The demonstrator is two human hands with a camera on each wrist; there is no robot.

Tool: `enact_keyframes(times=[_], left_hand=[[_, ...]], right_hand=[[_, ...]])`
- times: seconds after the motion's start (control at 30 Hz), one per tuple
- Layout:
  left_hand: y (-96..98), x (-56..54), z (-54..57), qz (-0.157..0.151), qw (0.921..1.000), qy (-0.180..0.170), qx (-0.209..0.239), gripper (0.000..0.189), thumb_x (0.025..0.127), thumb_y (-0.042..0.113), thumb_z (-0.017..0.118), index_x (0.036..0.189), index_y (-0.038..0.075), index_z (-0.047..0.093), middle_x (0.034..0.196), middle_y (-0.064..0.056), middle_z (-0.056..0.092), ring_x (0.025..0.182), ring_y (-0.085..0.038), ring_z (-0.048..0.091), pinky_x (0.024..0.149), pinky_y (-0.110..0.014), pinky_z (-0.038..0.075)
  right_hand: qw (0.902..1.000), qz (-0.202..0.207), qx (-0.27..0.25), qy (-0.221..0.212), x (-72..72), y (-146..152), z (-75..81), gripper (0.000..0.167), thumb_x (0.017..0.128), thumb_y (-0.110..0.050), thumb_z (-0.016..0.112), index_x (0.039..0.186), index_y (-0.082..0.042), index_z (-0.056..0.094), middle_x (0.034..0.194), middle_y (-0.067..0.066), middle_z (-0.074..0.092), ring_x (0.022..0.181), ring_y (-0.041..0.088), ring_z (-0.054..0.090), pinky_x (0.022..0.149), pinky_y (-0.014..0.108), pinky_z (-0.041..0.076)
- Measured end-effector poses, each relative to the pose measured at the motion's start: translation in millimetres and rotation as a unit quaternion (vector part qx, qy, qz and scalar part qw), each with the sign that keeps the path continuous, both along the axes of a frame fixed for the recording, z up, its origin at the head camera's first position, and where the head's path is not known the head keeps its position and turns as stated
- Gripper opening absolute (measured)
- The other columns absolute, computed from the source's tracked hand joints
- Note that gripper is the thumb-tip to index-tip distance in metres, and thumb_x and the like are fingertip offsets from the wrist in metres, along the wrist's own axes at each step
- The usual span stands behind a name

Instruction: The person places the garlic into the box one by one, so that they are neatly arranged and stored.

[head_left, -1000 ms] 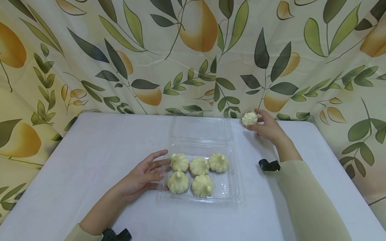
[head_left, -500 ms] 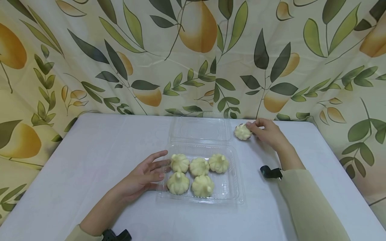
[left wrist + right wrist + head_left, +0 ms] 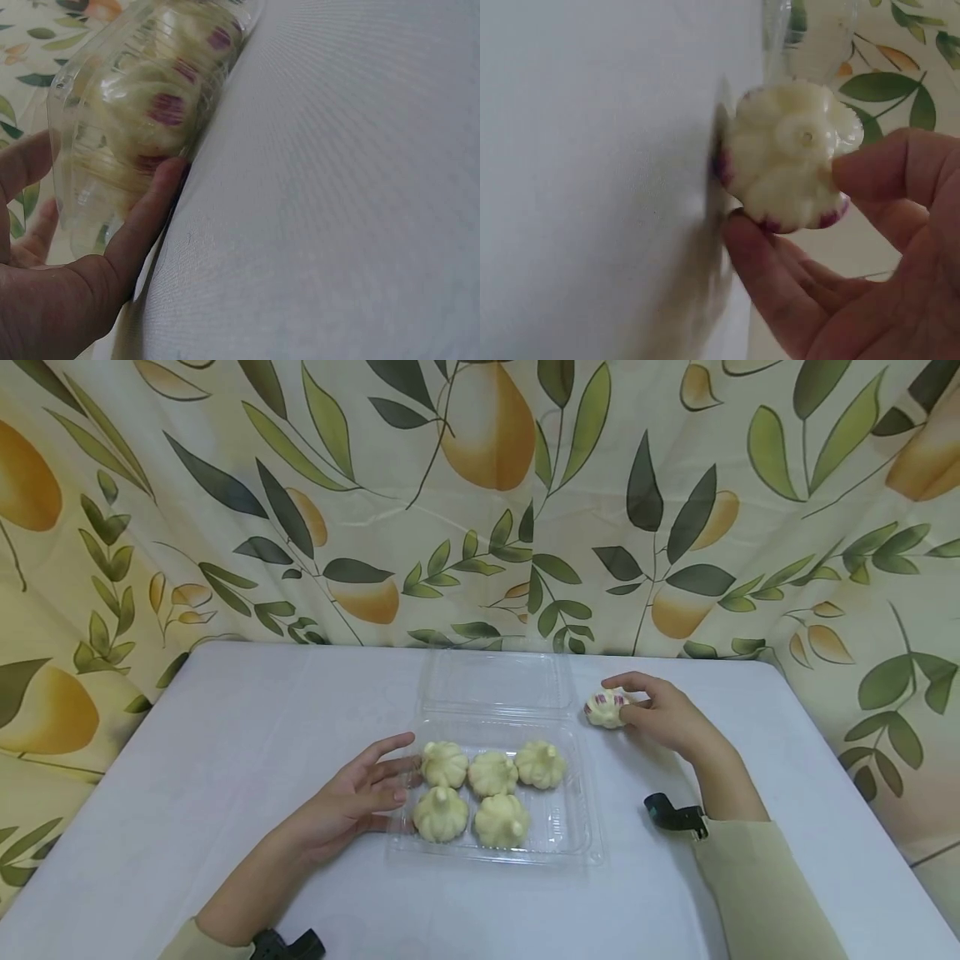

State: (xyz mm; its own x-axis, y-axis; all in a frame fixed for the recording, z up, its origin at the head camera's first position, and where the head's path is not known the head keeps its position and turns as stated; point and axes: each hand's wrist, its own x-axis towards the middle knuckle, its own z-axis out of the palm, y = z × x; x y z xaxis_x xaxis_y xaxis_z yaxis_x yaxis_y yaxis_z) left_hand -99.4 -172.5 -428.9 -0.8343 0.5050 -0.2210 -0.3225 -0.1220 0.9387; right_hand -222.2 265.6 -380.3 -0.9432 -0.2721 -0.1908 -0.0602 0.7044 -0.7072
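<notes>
My right hand [image 3: 667, 714] pinches a garlic bulb [image 3: 604, 710] between thumb and fingers, to the right of the clear plastic clamshell box [image 3: 573, 827]. In the right wrist view the pale bulb [image 3: 787, 161] turns its stem end to the camera, with purple patches along its edge. My left hand [image 3: 360, 802] rests against the box's left side, fingers spread and loosely extended. Several pale garlic bulbs [image 3: 492, 774] sit in the box in two rows. In the left wrist view the thumb [image 3: 154, 214] lies along the box's wall, and bulbs with purple patches [image 3: 146, 109] show through the plastic.
The box's clear lid [image 3: 495, 683] lies folded back behind it, toward the table's far edge. A white cloth covers the table [image 3: 300, 710]. Right behind it hangs a curtain [image 3: 480, 527] printed with fruit and leaves.
My right hand has brought the garlic bulb from the table's far edge toward me, and the bulb has turned so purple patches show. The left hand and the box have stayed put.
</notes>
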Motion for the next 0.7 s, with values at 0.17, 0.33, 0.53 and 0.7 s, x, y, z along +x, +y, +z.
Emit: enact_keyframes(times=[0.17,0.33,0.53,0.7], left_hand=[[-0.1,0.2,-0.4,-0.002,1.0000,-0.001,0.002,0.075,0.098,0.008,0.060,0.159,0.020,0.019,0.161,-0.018,0.023,0.146,-0.041,0.028,0.096,-0.053,0.051],[-0.4,0.9,-0.7,-0.003,1.0000,-0.001,0.005,0.075,0.098,0.008,0.060,0.159,0.020,0.019,0.162,-0.018,0.023,0.146,-0.041,0.028,0.095,-0.053,0.051],[1.5,0.9,-1.6,-0.007,0.9999,0.001,0.014,0.076,0.097,0.007,0.060,0.159,0.019,0.019,0.161,-0.019,0.023,0.146,-0.041,0.029,0.094,-0.054,0.051],[-0.1,0.4,0.4,-0.003,1.0000,0.003,0.007,0.076,0.097,0.007,0.060,0.159,0.019,0.018,0.161,-0.019,0.023,0.146,-0.041,0.029,0.093,-0.054,0.052]], right_hand=[[0.9994,0.033,0.003,-0.011,9.4,0,3.9,0.048,0.093,-0.015,0.063,0.140,-0.013,0.055,0.140,0.023,0.054,0.116,0.036,0.061,0.092,0.043,0.048],[0.9990,0.038,0.024,-0.008,16.5,-7,7.3,0.059,0.097,-0.042,0.063,0.147,-0.016,0.049,0.133,0.019,0.057,0.109,0.029,0.061,0.085,0.037,0.050],[0.9956,0.023,0.083,0.037,22.3,-24,6.9,0.054,0.100,-0.056,0.049,0.135,-0.018,0.061,0.096,0.008,0.059,0.087,0.024,0.056,0.073,0.034,0.043],[0.9969,0.021,0.066,0.039,21.8,-31,6.5,0.033,0.100,-0.041,0.057,0.122,-0.018,0.065,0.091,0.008,0.060,0.082,0.022,0.056,0.071,0.034,0.042]])
